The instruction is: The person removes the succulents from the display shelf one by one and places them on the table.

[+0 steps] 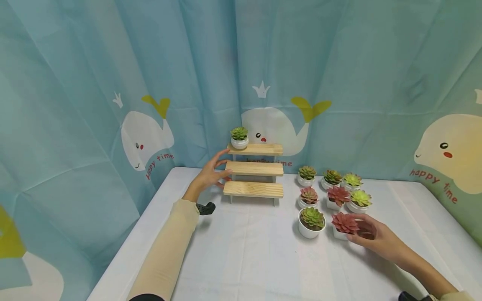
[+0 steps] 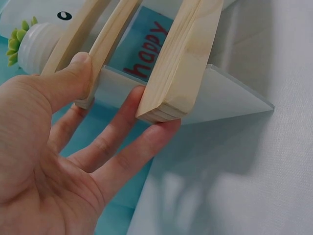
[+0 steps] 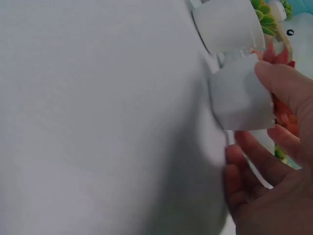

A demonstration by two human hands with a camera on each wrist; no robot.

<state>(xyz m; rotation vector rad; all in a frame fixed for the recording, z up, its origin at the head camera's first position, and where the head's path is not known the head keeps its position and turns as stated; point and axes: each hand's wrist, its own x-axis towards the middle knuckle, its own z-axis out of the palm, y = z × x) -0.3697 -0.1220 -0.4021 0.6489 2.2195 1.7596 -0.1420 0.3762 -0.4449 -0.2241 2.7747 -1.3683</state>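
A three-tier wooden display stand (image 1: pixel 254 169) stands at the back of the table. My left hand (image 1: pixel 208 174) is at its left end; in the left wrist view the thumb (image 2: pixel 73 78) presses the middle board and fingertips touch the ends of the boards. On the top tier sits a green potted succulent (image 1: pixel 239 138). At the right, my right hand (image 1: pixel 380 238) grips a red potted succulent (image 1: pixel 344 224) in a square white pot. In the right wrist view, the thumb lies on that white pot (image 3: pixel 242 93) near its rim, with fingers on the opposite side.
Several potted succulents cluster behind my right hand, among them a red one (image 1: pixel 337 195) and a yellow-green one (image 1: pixel 359 200). A green one in a round white pot (image 1: pixel 309 231) stands just left of the held pot. A blue whale-print curtain (image 1: pixel 211 54) hangs behind the table.
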